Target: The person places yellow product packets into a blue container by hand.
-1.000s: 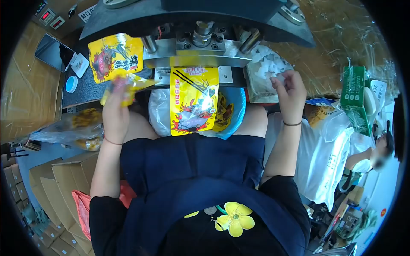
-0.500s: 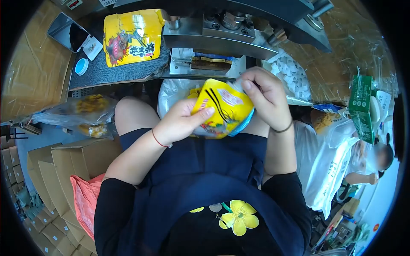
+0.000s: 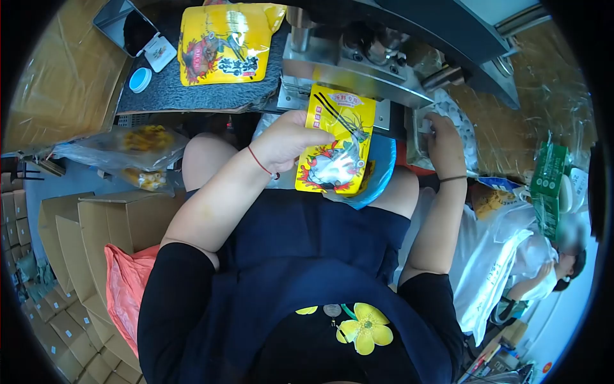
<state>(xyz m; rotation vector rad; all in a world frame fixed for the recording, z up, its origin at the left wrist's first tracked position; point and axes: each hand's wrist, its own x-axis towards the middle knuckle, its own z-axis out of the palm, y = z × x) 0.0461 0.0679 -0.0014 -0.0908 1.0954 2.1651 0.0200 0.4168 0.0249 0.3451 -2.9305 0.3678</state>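
Note:
My left hand point(image 3: 285, 144) pinches a yellow printed pouch point(image 3: 338, 137) by its left edge, thumb on the front. The pouch is upright, its top just in front of the metal machine point(image 3: 352, 67). My right hand point(image 3: 445, 146) is at the front edge of a pile of small white pieces point(image 3: 465, 128), its fingers bent together. Whatever lies between those fingertips is too small to make out. Behind the pouch, over my lap, shows a blue plastic bag point(image 3: 382, 168) with something yellow in it.
More yellow pouches point(image 3: 224, 48) lie on a dark mat point(image 3: 185, 96), near a blue-and-white cap point(image 3: 140, 80) and a small white case point(image 3: 160, 52). Cardboard boxes point(image 3: 96, 237) and a pink bag point(image 3: 131, 281) are on the left. White bags point(image 3: 486, 256) hang right; another person point(image 3: 543, 275) sits beyond.
My right hand has left the pouch's top and moved right to the white pieces. My left hand has raised the pouch and turned it upright. The view has shifted slightly.

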